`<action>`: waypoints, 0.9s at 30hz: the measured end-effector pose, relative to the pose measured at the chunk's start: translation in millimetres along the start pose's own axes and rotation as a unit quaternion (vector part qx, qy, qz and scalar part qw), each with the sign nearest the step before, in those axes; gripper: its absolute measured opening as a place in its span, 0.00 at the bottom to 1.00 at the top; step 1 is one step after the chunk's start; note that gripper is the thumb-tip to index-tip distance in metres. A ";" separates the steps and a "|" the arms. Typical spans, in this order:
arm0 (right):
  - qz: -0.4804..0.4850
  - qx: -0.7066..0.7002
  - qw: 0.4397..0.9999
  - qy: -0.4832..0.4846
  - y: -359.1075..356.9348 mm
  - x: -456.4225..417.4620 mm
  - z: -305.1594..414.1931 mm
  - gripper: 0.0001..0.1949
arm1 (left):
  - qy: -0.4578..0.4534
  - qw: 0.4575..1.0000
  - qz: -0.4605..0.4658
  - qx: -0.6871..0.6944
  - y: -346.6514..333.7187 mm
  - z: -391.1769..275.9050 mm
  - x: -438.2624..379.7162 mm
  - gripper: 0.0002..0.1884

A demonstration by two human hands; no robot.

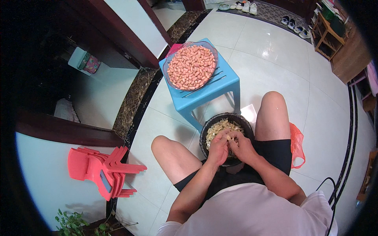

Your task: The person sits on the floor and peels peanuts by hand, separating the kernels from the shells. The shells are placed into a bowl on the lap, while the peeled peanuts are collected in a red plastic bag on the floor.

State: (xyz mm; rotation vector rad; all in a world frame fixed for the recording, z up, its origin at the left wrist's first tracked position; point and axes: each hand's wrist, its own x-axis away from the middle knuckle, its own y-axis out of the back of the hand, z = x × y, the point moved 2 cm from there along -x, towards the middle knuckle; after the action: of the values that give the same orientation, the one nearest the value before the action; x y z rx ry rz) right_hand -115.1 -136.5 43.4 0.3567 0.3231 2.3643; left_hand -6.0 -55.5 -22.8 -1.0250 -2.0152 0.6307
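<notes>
My left hand (218, 149) and my right hand (242, 147) meet over a black bucket (203, 144) between my knees. Their fingertips pinch a small pale peanut pod (229, 137); whether it is whole or split is too small to tell. Peanut shells (217, 126) lie heaped in the bucket, partly hidden by my hands. Just beyond it, a blue plastic stool (203, 97) bears a clear ribbed oval dish (217, 56). Pink-skinned shelled peanuts (192, 67) fill that dish.
Stacked red plastic chairs (97, 168) stand at the left, with a phone (105, 181) on top. An orange-red plastic bag (296, 146) lies by my right thigh. A potted plant (71, 222) is at lower left; shoes (249, 7) rest by the far door mat (274, 17).
</notes>
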 end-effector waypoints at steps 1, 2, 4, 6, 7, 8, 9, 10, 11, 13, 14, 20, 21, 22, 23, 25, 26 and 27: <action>0.000 0.011 1.000 -0.010 -0.7 -1.1 -2.0 0.15 | -0.012 1.000 -0.011 -0.018 -1.0 -0.5 -0.8 0.18; 0.000 0.023 1.000 -0.021 -2.1 -2.3 -5.8 0.16 | -0.009 0.996 -0.042 -0.077 1.4 -0.3 -4.7 0.18; -0.009 0.042 0.999 -0.030 -0.5 -1.9 -9.1 0.16 | -0.151 0.905 -0.090 -0.388 -7.4 -15.7 3.0 0.18; -0.024 0.054 0.998 -0.023 1.5 -0.5 -9.4 0.16 | -0.247 0.764 -0.129 -0.582 -29.4 -39.2 16.7 0.18; -0.037 0.057 0.998 0.006 0.0 -0.2 -15.1 0.15 | -0.279 0.764 -0.105 -0.572 -40.2 -51.1 19.6 0.17; -0.051 0.059 0.996 0.034 -4.2 -1.6 -26.3 0.14 | -0.311 0.762 -0.080 -0.562 -49.0 -61.7 21.2 0.17; -0.063 0.063 0.994 0.063 -6.5 -3.5 -30.6 0.13 | -0.341 0.760 -0.056 -0.551 -58.2 -74.2 23.9 0.17; 0.002 -0.040 0.998 -0.038 -6.3 -6.3 -29.8 0.12 | -0.379 0.735 -0.032 -0.561 -71.4 -92.6 25.5 0.17; 0.068 -0.139 0.978 -0.139 -3.7 -7.5 -22.7 0.11 | -0.422 0.680 -0.027 -0.598 -83.1 -114.7 23.8 0.16; 0.139 -0.308 0.907 -0.252 1.2 -7.7 -11.9 0.11 | -0.478 0.617 -0.015 -0.626 -112.6 -163.4 10.7 0.16; 0.144 -0.379 0.875 -0.265 3.8 -7.5 -7.0 0.12 | -0.492 0.612 -0.010 -0.619 -130.2 -189.3 1.1 0.16; 0.090 -0.556 0.779 -0.276 7.0 -13.0 -7.1 0.16 | -0.542 0.536 -0.047 -0.646 -171.2 -239.1 -8.3 0.18; 0.066 -0.568 0.770 -0.283 8.8 -14.5 -6.3 0.17 | -0.490 0.596 -0.013 -0.636 -167.1 -223.4 3.4 0.18; 0.061 -0.583 0.763 -0.274 12.1 -15.7 -11.8 0.19 | -0.434 0.652 0.023 -0.621 -161.7 -206.1 13.8 0.17; 0.062 -0.593 0.759 -0.263 12.1 -16.6 -11.8 0.19 | -0.421 0.646 0.046 -0.635 -145.2 -184.4 18.2 0.17; 0.069 -0.607 0.755 -0.239 11.4 -18.7 -9.0 0.19 | -0.387 0.640 0.095 -0.657 -110.7 -138.5 23.8 0.16; 0.095 -0.625 0.745 -0.213 11.8 -19.3 -16.6 0.20 | -0.366 0.640 0.125 -0.663 -103.6 -118.7 28.1 0.16; 0.084 -0.635 0.739 -0.207 12.2 -19.2 -16.8 0.20 | -0.349 0.645 0.126 -0.669 -101.1 -103.6 33.6 0.16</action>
State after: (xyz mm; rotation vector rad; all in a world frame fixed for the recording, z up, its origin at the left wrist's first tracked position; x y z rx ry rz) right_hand -114.8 -160.7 28.6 0.2006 -1.5250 2.0114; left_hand 20.4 -75.1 122.1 -2.1411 -3.0634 -0.7281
